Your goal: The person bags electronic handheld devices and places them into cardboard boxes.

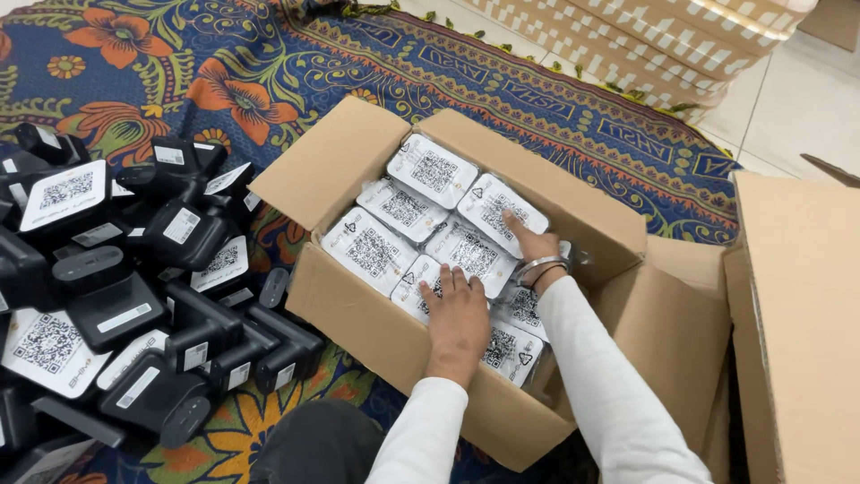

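An open cardboard box [358,309] sits on a patterned rug, filled with several white-labelled packets [372,249] wrapped in clear plastic. My left hand [455,318] lies flat, palm down, on the packets near the box's front wall, fingers together. My right hand [528,242], with metal bangles at the wrist, reaches deeper into the box and presses its fingers on a packet [497,206] by the far wall. Neither hand grips anything. Both arms wear white sleeves.
A heap of black devices [134,296] with white coded stickers lies to the left on the floral rug [269,72]. Another cardboard box [797,314] stands at the right edge. Stacked cartons [645,36] line the tiled floor at the back.
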